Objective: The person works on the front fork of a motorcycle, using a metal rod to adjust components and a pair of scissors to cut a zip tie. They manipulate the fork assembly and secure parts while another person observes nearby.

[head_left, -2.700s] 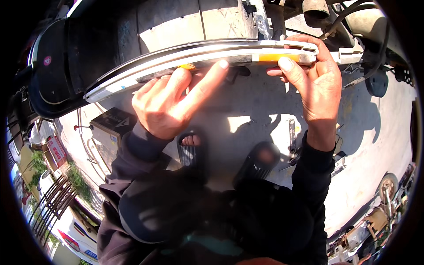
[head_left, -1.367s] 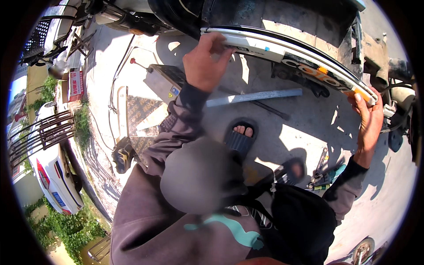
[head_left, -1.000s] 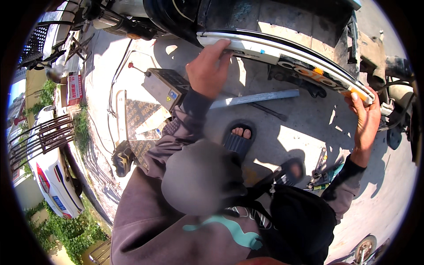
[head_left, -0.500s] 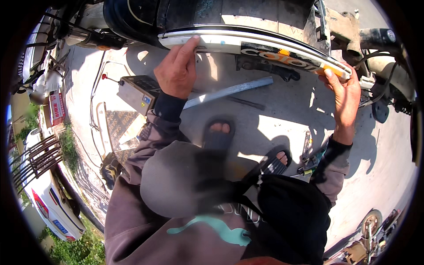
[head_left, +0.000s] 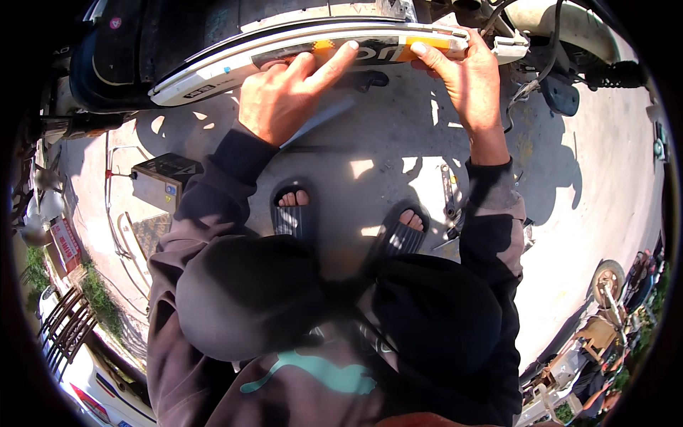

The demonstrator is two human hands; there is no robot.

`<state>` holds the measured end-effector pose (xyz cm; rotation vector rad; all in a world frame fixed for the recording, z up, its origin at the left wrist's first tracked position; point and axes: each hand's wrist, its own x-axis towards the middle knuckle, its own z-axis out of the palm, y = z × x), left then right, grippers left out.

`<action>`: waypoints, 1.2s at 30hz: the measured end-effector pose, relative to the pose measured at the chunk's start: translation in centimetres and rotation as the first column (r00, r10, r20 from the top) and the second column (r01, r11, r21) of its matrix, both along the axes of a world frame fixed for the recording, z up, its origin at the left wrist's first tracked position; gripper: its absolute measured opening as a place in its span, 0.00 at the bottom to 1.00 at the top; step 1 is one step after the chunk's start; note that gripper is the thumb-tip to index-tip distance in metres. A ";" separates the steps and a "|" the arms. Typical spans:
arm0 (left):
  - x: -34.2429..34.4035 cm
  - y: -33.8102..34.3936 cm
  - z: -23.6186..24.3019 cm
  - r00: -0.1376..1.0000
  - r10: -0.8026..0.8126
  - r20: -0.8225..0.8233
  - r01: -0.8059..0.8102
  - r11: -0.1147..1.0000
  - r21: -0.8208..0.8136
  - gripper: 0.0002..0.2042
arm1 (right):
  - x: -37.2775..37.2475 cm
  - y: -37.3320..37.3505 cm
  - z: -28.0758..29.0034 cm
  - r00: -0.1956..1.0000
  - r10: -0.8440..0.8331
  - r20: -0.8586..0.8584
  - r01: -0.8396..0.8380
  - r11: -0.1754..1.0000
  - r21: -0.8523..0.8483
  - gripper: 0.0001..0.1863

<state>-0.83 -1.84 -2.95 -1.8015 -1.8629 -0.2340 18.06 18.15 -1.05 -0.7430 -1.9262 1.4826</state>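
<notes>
A long white side panel (head_left: 245, 70) with black and orange lettering runs along the side of what looks like a scooter's flat floorboard (head_left: 206, 21). My left hand (head_left: 281, 99) rests against the panel's lower middle, fingers apart, one digit stretched along the lettering and the others bent at the lower edge. At the panel's right end my right hand (head_left: 466, 82) grips it, thumb on the outer face. The other fingers of that hand are partly hidden by the panel.
A box (head_left: 162, 181) stands on the concrete at the left. Tools (head_left: 449, 196) lie beside my right sandal (head_left: 402, 231). A wheel (head_left: 608, 281) and parts are at the far right, and a white car (head_left: 96, 388) is at the lower left.
My left hand has shifted rightward along the panel, from its left end to the lettering. My right hand stays at the right end. The whole view has turned and moved right.
</notes>
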 end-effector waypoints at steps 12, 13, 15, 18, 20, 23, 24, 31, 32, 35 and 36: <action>0.4 -2.1 0.3 0.987 0.075 0.141 -0.074 0.997 -0.011 0.30 | 0.1 0.1 0.8 0.999 0.034 0.037 -0.030 0.994 -0.103 0.20; 0.2 -3.1 0.1 0.978 0.126 0.168 -0.137 0.989 0.056 0.28 | 0.3 0.1 1.2 0.997 0.051 0.058 -0.043 0.990 -0.136 0.20; -0.7 -5.6 0.3 0.948 0.157 0.275 -0.207 0.965 0.161 0.25 | 1.2 -0.1 1.8 0.991 0.073 0.110 -0.045 0.969 -0.242 0.20; -1.9 -8.5 1.1 0.937 0.198 0.289 -0.287 0.906 0.310 0.26 | 4.4 0.9 2.1 0.981 0.107 0.162 -0.069 0.972 -0.223 0.21; -1.0 -9.3 3.7 0.887 0.378 0.265 -0.447 0.845 0.294 0.35 | 6.8 0.2 3.0 0.968 -0.050 0.246 0.104 0.972 -0.212 0.20; -0.1 -9.5 4.6 0.717 0.206 0.666 -0.457 0.860 0.226 0.34 | 11.4 0.7 3.4 0.958 -0.053 0.281 0.147 0.934 -0.325 0.20; 0.5 -9.1 4.5 0.501 0.058 0.863 -0.428 0.884 0.189 0.33 | 13.0 1.0 3.2 0.968 -0.016 0.249 0.117 0.911 -0.395 0.21; 2.7 -6.2 6.0 -0.509 0.053 0.859 0.029 0.999 -0.044 0.17 | 21.2 1.4 4.3 0.934 -0.066 0.350 0.249 0.823 -0.511 0.24; 2.7 -6.2 5.9 -0.476 0.093 0.874 0.086 0.995 -0.059 0.18 | 22.2 1.2 4.7 0.923 -0.078 0.377 0.272 0.825 -0.496 0.25; 2.5 -5.2 6.7 -0.459 0.116 0.881 0.236 0.972 -0.005 0.18 | 24.4 0.9 5.3 0.895 -0.118 0.430 0.323 0.837 -0.442 0.28; 3.1 -4.5 7.7 -0.507 0.087 0.857 0.258 0.965 0.055 0.18 | 25.4 0.7 5.3 0.902 -0.137 0.410 0.328 0.835 -0.443 0.29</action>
